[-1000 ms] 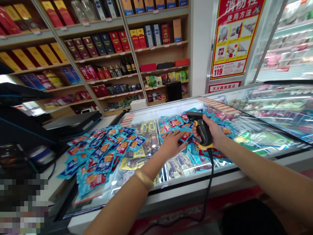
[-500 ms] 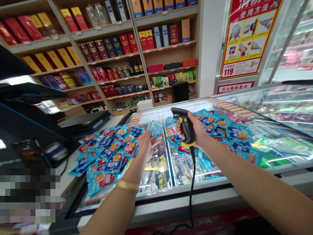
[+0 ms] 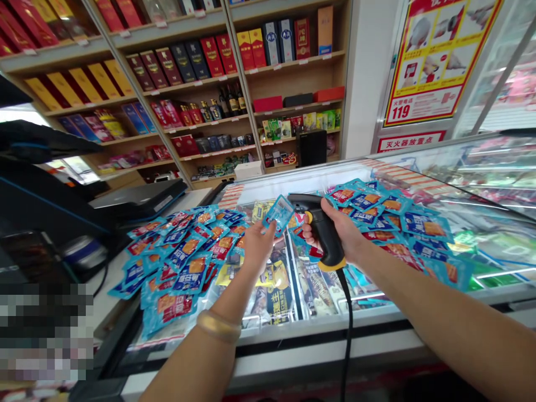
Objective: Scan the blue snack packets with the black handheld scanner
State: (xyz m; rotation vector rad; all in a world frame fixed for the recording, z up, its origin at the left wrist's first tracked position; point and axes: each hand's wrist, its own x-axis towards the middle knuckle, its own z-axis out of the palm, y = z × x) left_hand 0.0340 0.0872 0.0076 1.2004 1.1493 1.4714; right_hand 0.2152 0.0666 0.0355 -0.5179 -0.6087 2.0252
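Left hand point(image 3: 256, 245): pinches a blue packet point(image 3: 279, 213), raised before the scanner.
Right hand point(image 3: 344, 233): clenched round the scanner point(image 3: 319, 226).

- The left hand point(image 3: 257, 245) has left the right-hand pile of blue packets point(image 3: 397, 223), where it lay flat a second ago, and is now raised, pinching a single blue packet point(image 3: 279, 212) in its fingertips.
- That packet, held lower and further left half a second ago, now sits just beside the head of the scanner point(image 3: 323, 233).
- The right hand point(image 3: 345, 234) has lifted the scanner off the right-hand pile, and it now hangs over the bare glass of the freezer lid point(image 3: 293, 290) between the two piles.
- The view has tipped downward, so the top row of the shelves point(image 3: 268, 70) is cut off.
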